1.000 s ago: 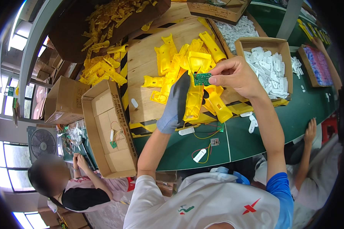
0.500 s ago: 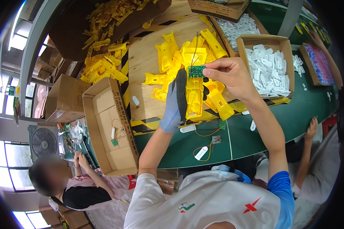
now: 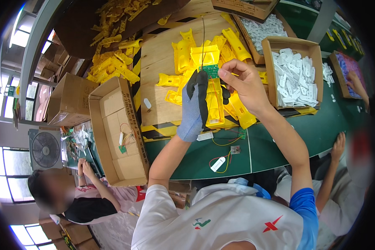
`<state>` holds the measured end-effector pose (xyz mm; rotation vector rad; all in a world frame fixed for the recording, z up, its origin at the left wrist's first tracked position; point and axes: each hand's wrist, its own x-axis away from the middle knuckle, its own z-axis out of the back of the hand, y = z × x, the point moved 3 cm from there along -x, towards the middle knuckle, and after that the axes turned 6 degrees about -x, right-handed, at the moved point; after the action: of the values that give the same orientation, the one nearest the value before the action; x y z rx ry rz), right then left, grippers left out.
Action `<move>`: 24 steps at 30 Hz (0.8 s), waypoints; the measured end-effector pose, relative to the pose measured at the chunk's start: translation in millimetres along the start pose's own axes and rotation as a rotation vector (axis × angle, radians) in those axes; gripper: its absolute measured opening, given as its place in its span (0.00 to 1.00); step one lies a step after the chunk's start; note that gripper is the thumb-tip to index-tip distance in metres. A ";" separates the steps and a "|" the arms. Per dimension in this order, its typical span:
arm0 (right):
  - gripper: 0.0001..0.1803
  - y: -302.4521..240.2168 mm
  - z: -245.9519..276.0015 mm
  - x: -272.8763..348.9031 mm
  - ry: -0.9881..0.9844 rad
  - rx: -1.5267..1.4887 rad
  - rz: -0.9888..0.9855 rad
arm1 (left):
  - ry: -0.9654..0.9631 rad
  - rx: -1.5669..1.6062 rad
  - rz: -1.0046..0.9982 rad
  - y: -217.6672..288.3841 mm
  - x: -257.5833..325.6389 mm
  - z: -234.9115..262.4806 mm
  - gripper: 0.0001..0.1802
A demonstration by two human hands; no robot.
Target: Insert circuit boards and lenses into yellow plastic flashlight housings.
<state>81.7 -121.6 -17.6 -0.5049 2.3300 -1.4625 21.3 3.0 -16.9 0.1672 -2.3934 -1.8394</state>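
My left hand [image 3: 192,106], in a grey-blue glove with black palm and fingers, is closed around a long yellow plastic housing [image 3: 215,109]. Black glove fingertips show at the housing's right side. A green circuit board [image 3: 208,71] lies against the upper part of the housing, close to the gloved thumb. From it a dark wire [image 3: 203,37] runs upward, and a red wire shows below. My bare right hand [image 3: 246,85] has its thumb and curled forefinger at the board's right edge, in a pinch. More yellow housings [image 3: 236,46] are heaped behind and beside it.
An open cardboard box [image 3: 142,143] at the left holds a wired board. White plastic parts fill another box [image 3: 271,83] at the right. On the green table [image 3: 183,162] lie a wired white part [image 3: 218,164] and a small metallic piece [image 3: 235,150]. Co-workers sit on both sides.
The housing and board have shifted slightly left and up, and the board sits closer to the gloved thumb. At the right, a co-worker's hand has moved down onto the box of purple-pink items.
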 end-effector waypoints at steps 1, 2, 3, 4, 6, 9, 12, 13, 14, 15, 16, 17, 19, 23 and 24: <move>0.10 -1.8 -1.3 1.4 0.001 0.028 0.048 | 0.005 0.004 -0.001 -0.3 0.1 -0.7 0.23; 0.10 -0.9 -1.9 2.5 -0.004 0.031 0.045 | 0.012 0.005 -0.024 -0.1 0.2 -1.7 0.20; 0.10 0.9 -1.7 3.4 -0.008 0.011 0.039 | 0.019 0.006 -0.048 0.4 0.4 -2.0 0.17; 0.09 2.7 -0.1 4.8 -0.008 -0.007 0.033 | 0.019 0.011 -0.048 -0.7 1.2 -2.3 0.17; 0.09 8.1 -2.8 9.3 -0.009 -0.041 0.087 | -0.008 0.000 -0.123 -1.9 5.4 -3.4 0.17; 0.09 6.3 -10.7 13.3 -0.005 -0.104 0.132 | 0.045 -0.093 -0.184 -4.9 7.7 2.0 0.16; 0.09 7.4 -8.8 14.9 0.017 -0.074 0.133 | 0.012 0.039 -0.108 -11.2 5.4 2.8 0.15; 0.09 8.7 -6.9 15.5 0.041 -0.022 0.141 | -0.029 0.119 -0.056 -8.6 6.3 -0.8 0.14; 0.09 8.1 -5.1 17.4 0.037 -0.014 0.144 | -0.071 0.200 -0.004 -7.7 7.2 -3.8 0.14; 0.09 7.2 -2.4 20.3 0.031 0.001 0.131 | -0.048 0.191 0.068 -12.6 6.1 -2.1 0.13; 0.09 5.5 0.3 22.0 0.030 0.021 0.120 | -0.057 0.202 0.064 -13.2 4.8 -2.5 0.13; 0.09 5.8 1.8 23.1 0.037 0.039 0.124 | -0.016 -0.039 -0.038 -11.3 3.9 -1.9 0.16; 0.09 7.1 2.6 27.8 0.074 -0.036 0.108 | 0.111 -0.126 -0.128 -24.4 6.1 -1.2 0.27; 0.08 -2.4 14.7 36.8 -0.062 -0.086 -0.048 | -0.038 -0.195 -0.077 -25.3 12.3 2.9 0.26; 0.07 -15.2 24.0 47.7 -0.062 0.052 0.002 | -0.142 -0.082 0.016 -3.9 24.6 -14.6 0.26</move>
<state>52.7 -168.9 -18.4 -0.5259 2.2385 -1.4815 -0.6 -15.8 -16.3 0.0097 -2.3950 -2.0012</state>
